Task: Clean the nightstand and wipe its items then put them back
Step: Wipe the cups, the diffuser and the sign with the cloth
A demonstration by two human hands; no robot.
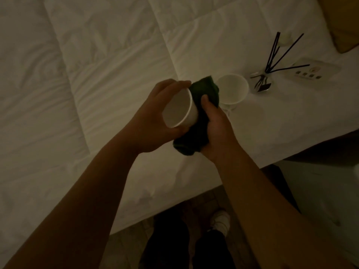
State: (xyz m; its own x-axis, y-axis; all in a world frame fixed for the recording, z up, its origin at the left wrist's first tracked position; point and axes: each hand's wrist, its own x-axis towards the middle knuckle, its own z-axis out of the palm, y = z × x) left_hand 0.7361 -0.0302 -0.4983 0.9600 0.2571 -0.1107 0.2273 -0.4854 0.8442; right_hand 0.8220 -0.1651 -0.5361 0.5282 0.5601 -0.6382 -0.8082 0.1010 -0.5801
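White and tilted, the cup (179, 108) sat clamped in the left hand (153, 121) above the bed (97, 65), mouth toward the camera. The right hand (217, 129) was closed around a dark green cloth (202, 105) pressed to the cup's outer wall. Wiping well probably meant turning the cup against the cloth, gently, lest the thin wall buckle. A second cup (232, 89) and a reed diffuser (262, 84) waited on the bed nearby.

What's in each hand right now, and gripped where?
Left hand holds a white cup by its rim and side wall. Right hand grips a bunched dark green cloth against the cup's outside.
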